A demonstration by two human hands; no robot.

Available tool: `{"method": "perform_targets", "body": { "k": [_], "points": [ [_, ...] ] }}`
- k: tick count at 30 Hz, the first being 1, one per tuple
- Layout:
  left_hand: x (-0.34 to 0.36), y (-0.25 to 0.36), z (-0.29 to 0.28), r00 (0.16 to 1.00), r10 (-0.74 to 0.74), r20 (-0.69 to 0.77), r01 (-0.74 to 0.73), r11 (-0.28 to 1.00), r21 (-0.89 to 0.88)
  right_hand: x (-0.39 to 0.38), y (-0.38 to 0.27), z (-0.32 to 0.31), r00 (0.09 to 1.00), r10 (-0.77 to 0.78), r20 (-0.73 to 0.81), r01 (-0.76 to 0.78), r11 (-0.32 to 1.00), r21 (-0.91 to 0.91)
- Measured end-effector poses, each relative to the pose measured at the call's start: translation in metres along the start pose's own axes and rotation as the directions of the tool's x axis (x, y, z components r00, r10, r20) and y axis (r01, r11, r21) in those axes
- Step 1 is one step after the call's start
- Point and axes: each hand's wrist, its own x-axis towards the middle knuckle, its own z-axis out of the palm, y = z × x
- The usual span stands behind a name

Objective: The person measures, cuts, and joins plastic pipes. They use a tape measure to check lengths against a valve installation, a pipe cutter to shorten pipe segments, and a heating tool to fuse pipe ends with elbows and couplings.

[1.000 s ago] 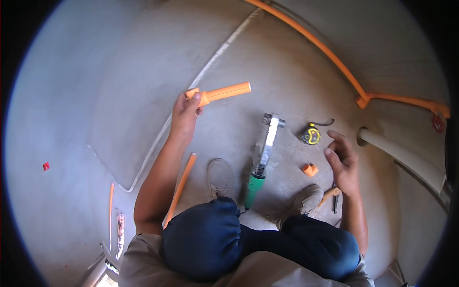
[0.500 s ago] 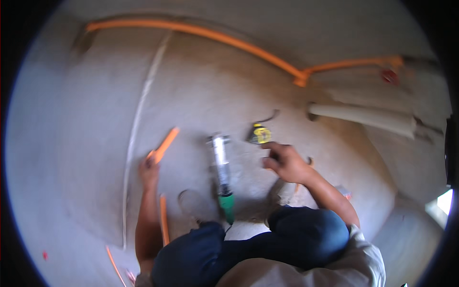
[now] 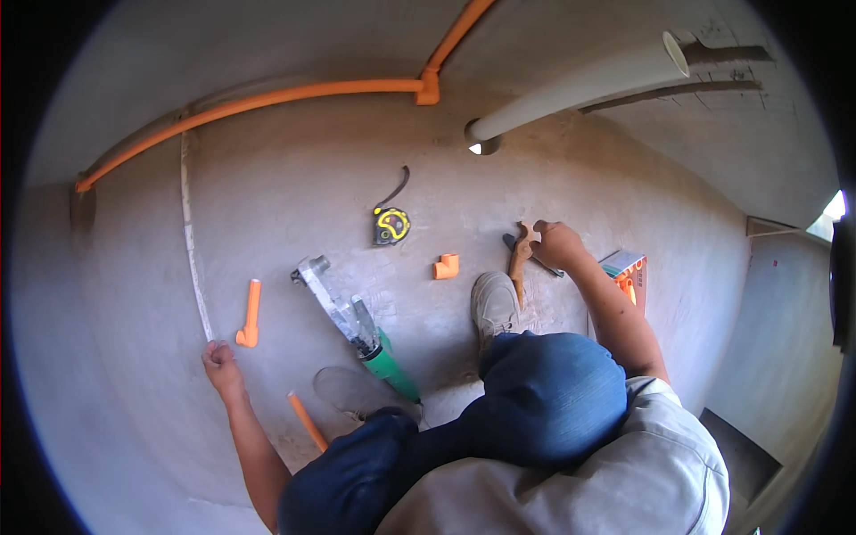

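Observation:
My left hand [image 3: 223, 366], loosely curled with fingertips slightly apart, rests by a pale line on the floor and holds nothing I can see. Just beyond it lies a short orange pipe with an elbow on its end [image 3: 252, 314]. My right hand [image 3: 558, 246] is closed on pipe shears [image 3: 519, 260] with an orange-brown body and dark parts, beside my right shoe. Between the hands lie a green-handled pipe welding tool [image 3: 343, 308], a loose orange elbow fitting [image 3: 446, 266] and a black-and-yellow tape measure [image 3: 390, 225].
Along the wall runs a long orange pipe [image 3: 294, 93], turning at an elbow. A thick white pipe [image 3: 580, 89] slants near a floor hole. A box of orange fittings [image 3: 627, 276] stands right of my right forearm. Another orange pipe [image 3: 308, 421] lies by my left knee.
My left hand has let go of the orange pipe with its elbow and drawn back. My right hand has moved to the pipe shears and closed on them. The view has turned to the right.

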Motion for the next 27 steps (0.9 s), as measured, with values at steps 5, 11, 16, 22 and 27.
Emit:
{"method": "perform_targets", "body": {
  "k": [5, 11, 16, 22, 27],
  "points": [
    [-0.012, 0.069, 0.0, 0.984, 0.177, 0.023, -0.175, 0.981, -0.079, -0.003, 0.032, 0.019, 1.0, 0.006, 0.026, -0.007, 0.998, 0.056],
    [-0.043, 0.138, 0.021, 0.908, 0.357, 0.221, -0.355, 0.934, -0.051, -0.015, 0.029, 0.044, 0.999, -0.024, 0.026, 0.02, 0.988, 0.153],
    [-0.084, 0.154, 0.016, 0.862, 0.266, 0.431, -0.403, 0.875, 0.267, -0.006, 0.015, 0.018, 0.988, -0.15, 0.03, 0.147, 0.984, 0.105],
    [-0.077, 0.045, -0.032, 0.87, 0.094, 0.485, -0.449, 0.558, 0.698, 0.038, 0.01, 0.007, 0.91, -0.347, -0.228, 0.365, 0.93, 0.039],
    [-0.111, -0.053, -0.075, 0.897, -0.139, 0.421, -0.267, 0.589, 0.763, 0.009, -0.049, -0.074, 0.801, -0.531, -0.276, 0.555, 0.832, 0.009]
  ]
}}
